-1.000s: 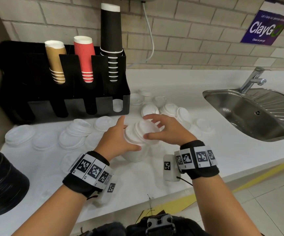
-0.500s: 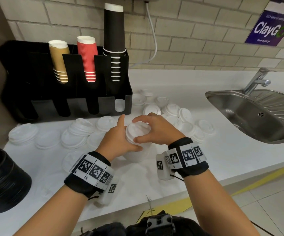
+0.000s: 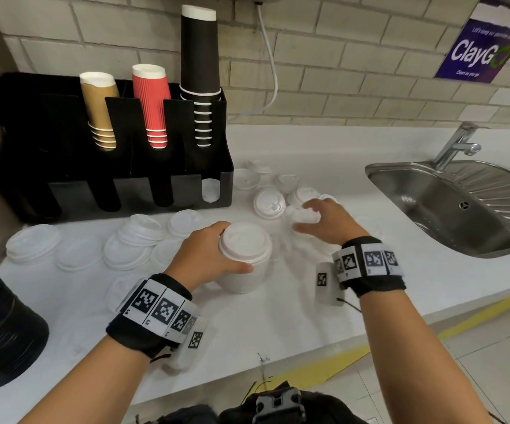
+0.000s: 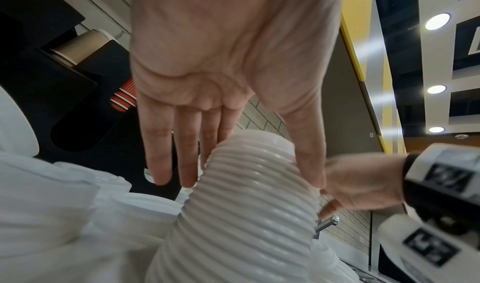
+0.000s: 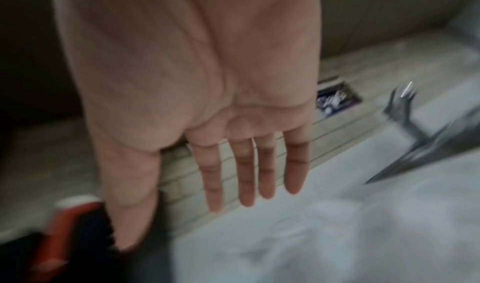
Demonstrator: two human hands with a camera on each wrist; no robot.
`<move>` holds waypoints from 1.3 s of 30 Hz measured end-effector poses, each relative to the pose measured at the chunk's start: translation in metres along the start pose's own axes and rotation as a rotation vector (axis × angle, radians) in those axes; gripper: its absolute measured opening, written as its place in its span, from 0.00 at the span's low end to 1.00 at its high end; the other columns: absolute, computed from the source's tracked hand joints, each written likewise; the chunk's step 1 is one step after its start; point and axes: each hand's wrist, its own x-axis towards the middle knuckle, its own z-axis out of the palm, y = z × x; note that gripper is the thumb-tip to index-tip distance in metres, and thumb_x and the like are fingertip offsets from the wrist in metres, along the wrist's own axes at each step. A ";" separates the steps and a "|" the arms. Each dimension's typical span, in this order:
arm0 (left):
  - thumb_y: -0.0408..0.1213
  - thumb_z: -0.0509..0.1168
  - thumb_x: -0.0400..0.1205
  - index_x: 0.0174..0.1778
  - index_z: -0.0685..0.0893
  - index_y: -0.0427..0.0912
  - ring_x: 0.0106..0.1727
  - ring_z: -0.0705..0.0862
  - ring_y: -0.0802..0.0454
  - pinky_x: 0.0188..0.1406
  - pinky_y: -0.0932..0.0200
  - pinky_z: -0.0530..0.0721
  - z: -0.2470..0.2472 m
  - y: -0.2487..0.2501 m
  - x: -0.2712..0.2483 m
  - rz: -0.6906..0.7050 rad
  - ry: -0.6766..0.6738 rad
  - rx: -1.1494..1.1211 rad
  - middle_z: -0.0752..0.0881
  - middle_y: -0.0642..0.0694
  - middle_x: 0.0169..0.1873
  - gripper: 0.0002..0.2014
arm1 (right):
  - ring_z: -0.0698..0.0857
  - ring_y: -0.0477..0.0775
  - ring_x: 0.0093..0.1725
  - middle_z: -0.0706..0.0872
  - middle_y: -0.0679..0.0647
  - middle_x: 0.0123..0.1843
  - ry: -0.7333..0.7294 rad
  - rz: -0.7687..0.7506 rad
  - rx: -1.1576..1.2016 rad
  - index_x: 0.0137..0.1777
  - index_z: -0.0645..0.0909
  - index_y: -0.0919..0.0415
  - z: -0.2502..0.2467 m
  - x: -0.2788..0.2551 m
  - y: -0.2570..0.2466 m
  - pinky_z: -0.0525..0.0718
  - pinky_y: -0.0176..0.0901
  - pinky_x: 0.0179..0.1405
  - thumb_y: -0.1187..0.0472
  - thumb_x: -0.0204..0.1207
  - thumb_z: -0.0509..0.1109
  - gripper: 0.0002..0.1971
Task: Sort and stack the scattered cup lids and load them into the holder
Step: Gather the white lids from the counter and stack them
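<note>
**A:** What does each camera give you that the others don't?

**B:** From the head camera I see the whole white counter (image 3: 278,316): my left hand (image 3: 204,258) wraps the side of a tall stack of lids (image 3: 244,255) standing near the middle, thumb on the near side, fingers behind it. Only the left wrist camera shows the stack's ribbed side (image 4: 246,205), rim upon rim; there the thumb lies along one side and the fingers (image 4: 158,143) reach straight down the other. The right wrist camera is blurred. It shows my right hand (image 5: 207,102) with fingers straight and holding nothing.

**A:** Where is that hand?

**B:** Just right of the stack, hovering over loose lids (image 3: 305,215) between the stack and the sink (image 3: 449,209).

**A:** Describe the lids.

**B:** White, round, domed plastic. More lie in low piles (image 3: 140,231) left of the stack, in front of the black holder (image 3: 110,166).

**A:** Counts?

**B:** One tall stack in hand. The scattered lids overlap too much to count. The holder has three columns of cups: tan (image 3: 99,108), red (image 3: 151,102), black (image 3: 200,75). Four slots show along its front, and the rightmost (image 3: 211,189) shows something white. One pile of black lids (image 3: 0,335) sits at the far left.
</note>
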 end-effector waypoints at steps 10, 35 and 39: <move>0.48 0.85 0.60 0.60 0.80 0.55 0.56 0.82 0.55 0.53 0.59 0.79 0.002 -0.002 0.004 0.010 -0.001 0.000 0.84 0.60 0.52 0.33 | 0.68 0.60 0.77 0.72 0.56 0.76 -0.081 0.073 -0.337 0.80 0.62 0.53 0.012 0.036 0.009 0.70 0.57 0.73 0.39 0.66 0.78 0.46; 0.51 0.85 0.59 0.62 0.79 0.54 0.55 0.82 0.55 0.52 0.59 0.78 0.001 -0.003 0.008 -0.006 -0.006 0.048 0.83 0.59 0.53 0.36 | 0.76 0.60 0.69 0.76 0.58 0.72 -0.158 0.453 -0.090 0.75 0.68 0.58 -0.030 0.007 0.093 0.73 0.50 0.61 0.44 0.68 0.78 0.39; 0.51 0.85 0.59 0.62 0.79 0.53 0.56 0.82 0.54 0.56 0.56 0.80 0.000 -0.002 0.008 -0.002 -0.008 0.055 0.85 0.57 0.54 0.36 | 0.77 0.62 0.69 0.77 0.59 0.71 -0.139 0.405 0.000 0.78 0.58 0.57 -0.009 0.010 0.085 0.74 0.50 0.58 0.43 0.60 0.83 0.52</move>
